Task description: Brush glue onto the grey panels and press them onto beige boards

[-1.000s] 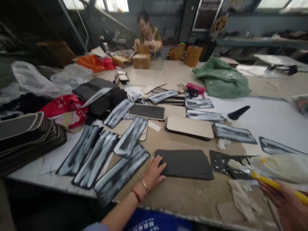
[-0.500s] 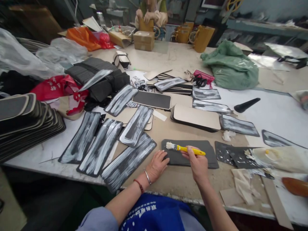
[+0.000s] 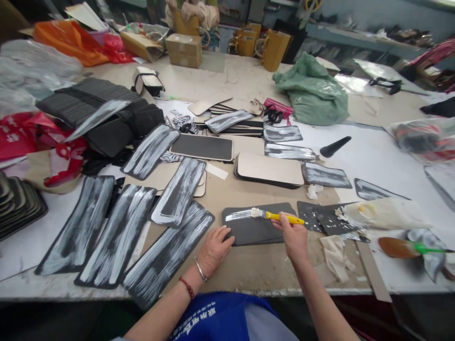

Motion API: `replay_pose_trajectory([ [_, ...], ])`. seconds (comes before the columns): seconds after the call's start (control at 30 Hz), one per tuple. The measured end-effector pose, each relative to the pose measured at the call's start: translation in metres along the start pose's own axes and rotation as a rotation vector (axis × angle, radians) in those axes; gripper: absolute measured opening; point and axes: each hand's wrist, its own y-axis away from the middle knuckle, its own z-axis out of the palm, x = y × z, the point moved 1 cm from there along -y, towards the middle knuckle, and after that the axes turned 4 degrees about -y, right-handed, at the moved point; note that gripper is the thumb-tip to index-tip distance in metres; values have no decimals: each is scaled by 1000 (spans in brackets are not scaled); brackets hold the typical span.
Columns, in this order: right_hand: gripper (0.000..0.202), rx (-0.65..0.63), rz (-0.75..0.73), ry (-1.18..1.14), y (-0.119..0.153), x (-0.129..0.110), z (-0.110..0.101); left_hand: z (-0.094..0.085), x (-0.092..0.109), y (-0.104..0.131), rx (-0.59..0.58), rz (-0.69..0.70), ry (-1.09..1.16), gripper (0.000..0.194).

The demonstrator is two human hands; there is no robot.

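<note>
Head view: cluttered workshop table (image 3: pixel 384 156); right hand (image 3: pixel 294 238) fingers pinch brush (image 3: pixel 273 216), left hand (image 3: pixel 213 247) fingers spread on dark panel (image 3: pixel 256 229).

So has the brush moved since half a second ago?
Yes. The brush in the right hand has swept along the dark panel, leaving a white streak near its top edge that was not there before.

left hand (image 3: pixel 213 247) flat, palm down, fingers spread; right hand (image 3: pixel 293 235) fisted in a grip (forearms both bare)
</note>
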Motion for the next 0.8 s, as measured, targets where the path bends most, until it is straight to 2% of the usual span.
replay_pose_trajectory([
  [0.23,42,249,-84,209,-50,5,-75,0,-1,0,-6,10,0,24],
  [0.3,43,287,-111,239,-54,5,-89,0,-1,0,0,8,12,24],
  [0.37,43,294,-126,209,-46,0,-94,-1,-1,0,-3,-15,58,23],
  [0.47,44,231,-101,61,-14,-12,-83,-5,-3,-3,-10,-85,210,24],
  [0.57,45,65,6,-36,31,-22,-55,-12,-8,-10,-31,-231,398,30],
  [0.67,45,-96,102,-38,69,-24,-23,-16,-15,-20,-105,-421,563,30],
  [0.73,44,-163,126,-43,85,-21,-3,-17,-20,-24,-147,-499,647,29],
  [0.8,43,-202,127,-55,94,-15,15,-18,-22,-28,-170,-521,675,30],
])
